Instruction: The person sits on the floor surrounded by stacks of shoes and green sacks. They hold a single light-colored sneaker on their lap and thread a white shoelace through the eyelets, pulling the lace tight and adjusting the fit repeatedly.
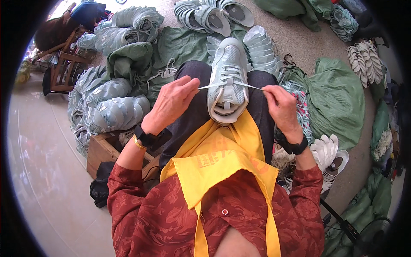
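A pale grey-green sneaker (229, 55) rests upright between my knees, its toe pointing away from me and its heel on the yellow apron (227, 147). White laces cross its upper part. My left hand (175, 96) is closed in a pinch on one end of the shoelace (209, 86), left of the shoe. On the other side, my right hand (282, 104) pinches the opposite lace end (253, 87). Both ends are stretched taut and nearly straight out from the top of the tongue.
Nested stacks of pale green shoe uppers (117, 112) lie on the left, with more sneakers (212, 17) at the far side. A green cloth sack (336, 105) sits to the right, near white shoes (334, 156). A wooden box (101, 156) stands by my left forearm.
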A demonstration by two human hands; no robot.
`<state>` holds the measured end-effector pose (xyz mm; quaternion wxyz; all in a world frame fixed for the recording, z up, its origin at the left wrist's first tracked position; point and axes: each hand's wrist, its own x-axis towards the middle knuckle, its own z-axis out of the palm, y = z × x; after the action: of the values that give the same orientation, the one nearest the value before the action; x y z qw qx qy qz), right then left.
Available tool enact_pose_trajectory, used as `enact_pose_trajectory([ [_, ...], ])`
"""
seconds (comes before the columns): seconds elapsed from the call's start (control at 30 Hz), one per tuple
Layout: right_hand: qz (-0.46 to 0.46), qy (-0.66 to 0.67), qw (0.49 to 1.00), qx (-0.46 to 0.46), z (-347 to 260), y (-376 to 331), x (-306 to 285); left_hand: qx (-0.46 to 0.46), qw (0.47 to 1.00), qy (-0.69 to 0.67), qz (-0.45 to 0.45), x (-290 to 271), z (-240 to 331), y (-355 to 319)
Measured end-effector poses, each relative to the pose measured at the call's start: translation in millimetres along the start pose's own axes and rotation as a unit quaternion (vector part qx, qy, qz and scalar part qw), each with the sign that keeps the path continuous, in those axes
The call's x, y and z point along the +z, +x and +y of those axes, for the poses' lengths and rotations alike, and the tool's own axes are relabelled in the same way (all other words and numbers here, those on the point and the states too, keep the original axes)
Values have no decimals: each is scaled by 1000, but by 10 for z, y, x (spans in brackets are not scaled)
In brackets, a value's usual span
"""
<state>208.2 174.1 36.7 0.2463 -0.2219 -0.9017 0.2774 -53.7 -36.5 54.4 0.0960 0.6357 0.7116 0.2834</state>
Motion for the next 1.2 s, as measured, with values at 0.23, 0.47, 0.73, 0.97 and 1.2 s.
enact_pose_trajectory([
  [0.23,54,-33,991,121,587,-345,-560,-72,996,46,-1,-303,-214,-310],
  [0.47,95,-18,961,261,1333,-836,-1160,-99,983,142,60,-727,-576,-616],
  [0.73,90,-38,949,299,1809,-1166,-1433,-212,963,156,56,-1132,-1082,-926],
  [0.97,78,-47,949,303,2037,-1238,-1527,-299,937,158,89,-1544,-1416,-1188],
  [1.2,52,-89,939,328,2267,-1349,-1592,-282,933,213,77,-1621,-1432,-1205],
])
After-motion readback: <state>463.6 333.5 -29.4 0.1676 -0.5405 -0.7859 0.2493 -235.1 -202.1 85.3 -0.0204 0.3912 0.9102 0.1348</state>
